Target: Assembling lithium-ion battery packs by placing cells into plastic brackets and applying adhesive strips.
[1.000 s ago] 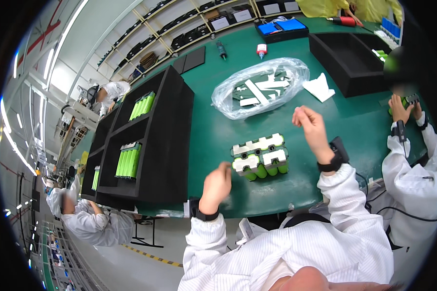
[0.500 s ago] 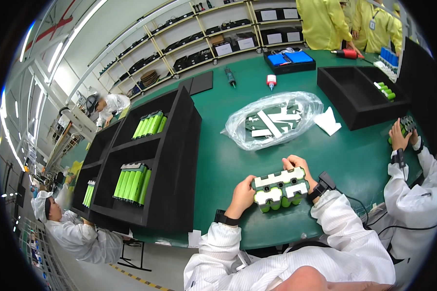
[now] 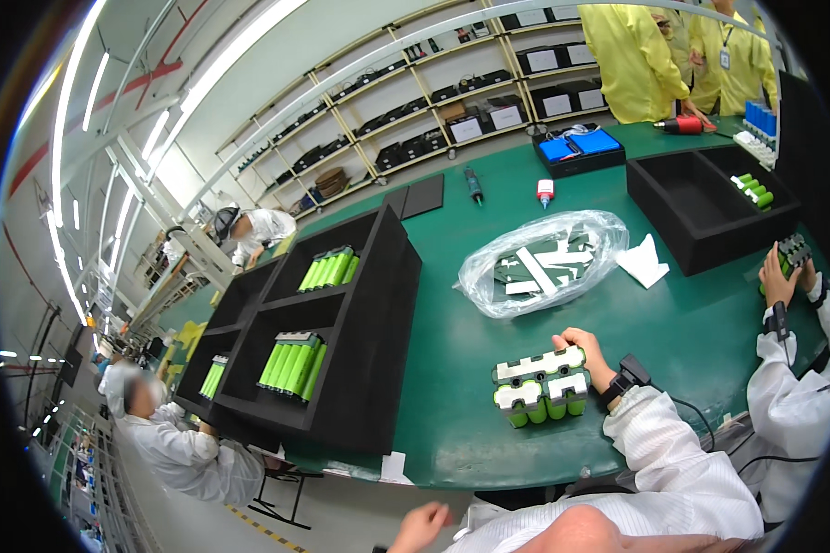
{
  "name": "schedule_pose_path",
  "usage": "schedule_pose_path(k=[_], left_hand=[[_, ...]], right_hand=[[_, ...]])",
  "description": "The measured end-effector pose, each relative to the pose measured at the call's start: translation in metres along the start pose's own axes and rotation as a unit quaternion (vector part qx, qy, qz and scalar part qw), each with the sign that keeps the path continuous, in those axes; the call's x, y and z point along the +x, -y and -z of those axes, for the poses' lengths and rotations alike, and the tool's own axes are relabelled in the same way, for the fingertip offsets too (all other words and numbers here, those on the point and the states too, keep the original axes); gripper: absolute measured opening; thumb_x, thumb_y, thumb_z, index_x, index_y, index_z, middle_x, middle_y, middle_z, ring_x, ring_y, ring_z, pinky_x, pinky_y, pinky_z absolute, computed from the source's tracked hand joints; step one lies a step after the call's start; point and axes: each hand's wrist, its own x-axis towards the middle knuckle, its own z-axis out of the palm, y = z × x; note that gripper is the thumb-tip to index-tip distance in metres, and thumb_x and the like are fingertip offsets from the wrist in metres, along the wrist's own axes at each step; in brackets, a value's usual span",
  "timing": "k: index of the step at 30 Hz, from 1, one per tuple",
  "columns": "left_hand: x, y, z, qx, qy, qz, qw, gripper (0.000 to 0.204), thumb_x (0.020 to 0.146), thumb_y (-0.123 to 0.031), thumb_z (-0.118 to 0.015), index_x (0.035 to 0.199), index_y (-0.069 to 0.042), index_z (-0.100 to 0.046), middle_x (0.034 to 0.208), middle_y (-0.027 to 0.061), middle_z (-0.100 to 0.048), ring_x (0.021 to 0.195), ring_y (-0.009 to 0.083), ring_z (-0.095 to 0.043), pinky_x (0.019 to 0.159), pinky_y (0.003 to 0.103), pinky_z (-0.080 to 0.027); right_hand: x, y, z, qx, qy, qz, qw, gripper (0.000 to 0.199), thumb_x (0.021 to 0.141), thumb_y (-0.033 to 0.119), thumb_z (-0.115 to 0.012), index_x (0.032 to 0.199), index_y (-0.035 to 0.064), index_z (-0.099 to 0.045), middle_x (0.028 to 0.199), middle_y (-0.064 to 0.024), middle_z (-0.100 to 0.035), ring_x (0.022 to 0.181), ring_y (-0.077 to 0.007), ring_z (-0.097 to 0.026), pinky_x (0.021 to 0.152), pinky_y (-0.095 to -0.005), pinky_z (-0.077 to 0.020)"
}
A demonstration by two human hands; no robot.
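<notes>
A battery pack of green cylindrical cells, in dark holders with white insulating strips on top, is at the near middle of the green table. My right hand grips it at its far right corner, fingers partly hidden behind it. Down at the lower edge, off the table's front, is my left hand, empty, fingers loosely bent and apart. Beyond the pack lies a clear plastic bag of dark and white strips, beside a crumpled white paper.
A black foam divider box with green battery packs stands left; another black box holds green cells at right. Farther back are a red-white bottle and a screwdriver. At right, a co-worker's hands hold another pack.
My left hand has let go of the battery pack and dropped to the lower edge. My right hand keeps its grip. The whole view has shifted rightward and down.
</notes>
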Motion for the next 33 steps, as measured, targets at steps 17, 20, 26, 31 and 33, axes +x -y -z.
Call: schedule_pose_path(k=[17, 20, 26, 31, 33], left_hand=[[-0.040, 0.035, -0.037, 0.119, 0.224, 0.174, 0.951, 0.022, 0.091, -0.019, -0.055, 0.083, 0.000, -0.063, 0.071, 0.0081, -0.066, 0.066, 0.0170, -0.063, 0.062, 0.031, -0.050], [-0.048, 0.035, -0.023, 0.144, 0.259, 0.171, 0.940, 0.022, 0.091, -0.020, -0.055, 0.083, 0.000, -0.063, 0.072, 0.0084, -0.067, 0.065, 0.0174, -0.063, 0.062, 0.031, -0.050], [-0.050, 0.015, -0.003, 0.187, 0.347, 0.117, 0.912, 0.022, 0.090, -0.020, -0.055, 0.083, 0.000, -0.063, 0.072, 0.0089, -0.067, 0.065, 0.0181, -0.063, 0.062, 0.031, -0.049], [-0.071, 0.019, 0.023, 0.171, 0.388, 0.125, 0.897, 0.022, 0.089, -0.020, -0.056, 0.082, 0.000, -0.063, 0.073, 0.0094, -0.067, 0.065, 0.0188, -0.063, 0.061, 0.032, -0.049], [-0.076, 0.018, 0.033, 0.165, 0.408, 0.124, 0.889, 0.022, 0.089, -0.020, -0.056, 0.082, 0.000, -0.063, 0.073, 0.0096, -0.067, 0.065, 0.0190, -0.063, 0.061, 0.032, -0.049]], right_hand=[[-0.002, 0.002, 0.001, 0.016, 0.000, 0.025, 1.000, 0.032, 0.087, 0.021, -0.066, 0.070, -0.0034, -0.054, 0.064, -0.0126, -0.047, 0.057, -0.0248, -0.044, 0.054, -0.0350, -0.0362], [-0.001, -0.008, -0.008, 0.052, 0.011, -0.001, 0.999, 0.032, 0.087, 0.021, -0.066, 0.069, -0.0015, -0.052, 0.062, -0.0079, -0.045, 0.059, -0.0168, -0.042, 0.055, -0.0327, -0.0360], [0.002, -0.046, 0.007, 0.243, 0.047, -0.062, 0.967, 0.038, 0.091, 0.021, -0.063, 0.064, 0.0104, -0.038, 0.065, 0.0080, -0.031, 0.063, -0.0058, -0.031, 0.053, -0.0266, -0.0266], [-0.003, -0.042, 0.007, 0.209, 0.062, -0.071, 0.973, 0.037, 0.094, 0.014, -0.060, 0.069, 0.0112, -0.033, 0.069, 0.0073, -0.027, 0.063, -0.0060, -0.028, 0.054, -0.0254, -0.0263], [-0.007, -0.061, 0.006, 0.298, 0.000, -0.107, 0.949, 0.031, 0.095, 0.016, -0.060, 0.073, 0.0113, -0.038, 0.071, 0.0067, -0.031, 0.064, -0.0064, -0.030, 0.057, -0.0232, -0.0310]])
